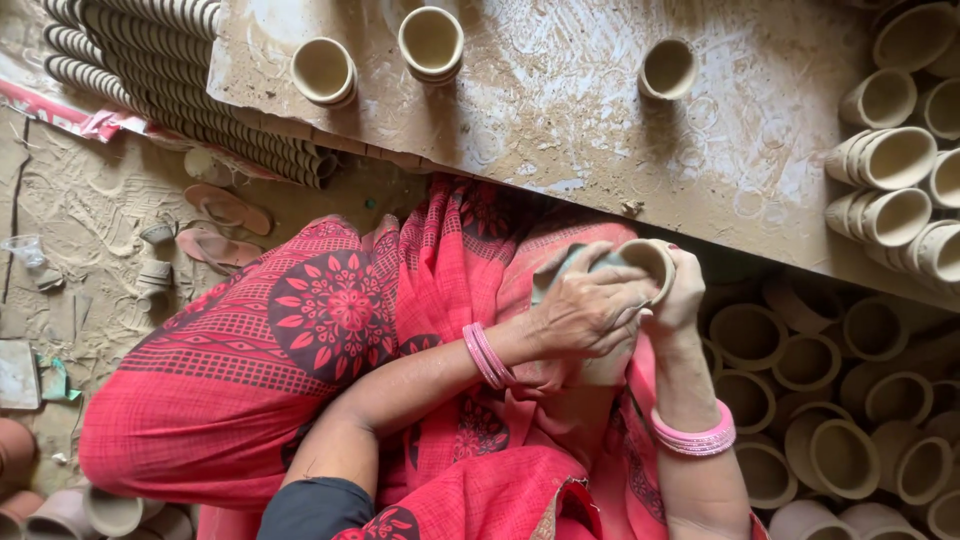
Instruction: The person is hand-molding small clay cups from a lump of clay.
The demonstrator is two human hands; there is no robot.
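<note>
Clay, pale and unfired by its look, forms the small cup (648, 262) held over the lap of the seated person. The right hand (683, 296) cradles the cup from the far side and below, fingers wrapped round the wall, mouth of the cup tilted toward the camera. The left hand (585, 310) lies across the near side of the cup and presses a grey-green cloth (560, 268) against its outer wall. Both grips are closed: the right on the cup, the left on the cloth, with its fingers touching the cup rim.

Handling judgement: the cup appears light, thin-walled and fragile. If the clay is damp, as its matt surface suggests, the rim deforms under pinch pressure. Support is best taken round the lower wall and base, as the right grip does, not at the lip.

Surroundings, relative to the grips:
- Above and ahead: a dusty wooden bench (560, 110) marked with ring prints, carrying three similar cups, one of them (668, 68) almost straight ahead of the right grip.
- To the right and below: a heap of finished cups (845, 455) lying on their sides and mouths up.
- Far right on the bench: nested cup stacks (885, 160).
- Far left: rows of stacked cups (150, 60) and a pair of sandals (225, 225) on the sandy floor.

Pink bangles (488, 355) sit on both wrists, clear of the work. A red patterned garment (300, 330) covers the lap beneath the grips.
</note>
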